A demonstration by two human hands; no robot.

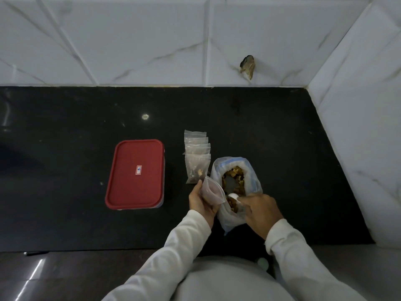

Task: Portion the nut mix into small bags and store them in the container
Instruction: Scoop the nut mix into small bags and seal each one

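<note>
- Both white sleeves point(184, 242) come in from the bottom edge, so the two arms are the closest thing to the camera, reaching onto a black countertop point(65, 148).
- Left hand point(202, 202) is grasping a small empty bag point(211, 192). Thumb and fingers are wrapped around its lower part, and the bag is tilted with its mouth right next to the big one.
- Right hand point(260, 211) has its fingers curled round a white scoop point(233, 196). The handle is mostly hidden by the hand, and only the white end shows, down among the nuts.
- That scoop is inside the big bag of nut mix point(235, 183), a clear plastic bag standing open on the counter between the hands, brownish pieces showing at the top.
- Just behind the left hand there's a row of filled small bags point(197, 157), looks like four, overlapping each other and running away from the camera. The nearest one almost touches the empty bag.
- Container point(135, 173) sits off to the left, apart from the bags, with its red lid point(130, 157) on and a little sticker in the middle.
- Back wall is white marble-look tile point(130, 40), with a chipped spot point(247, 66) on the right.
</note>
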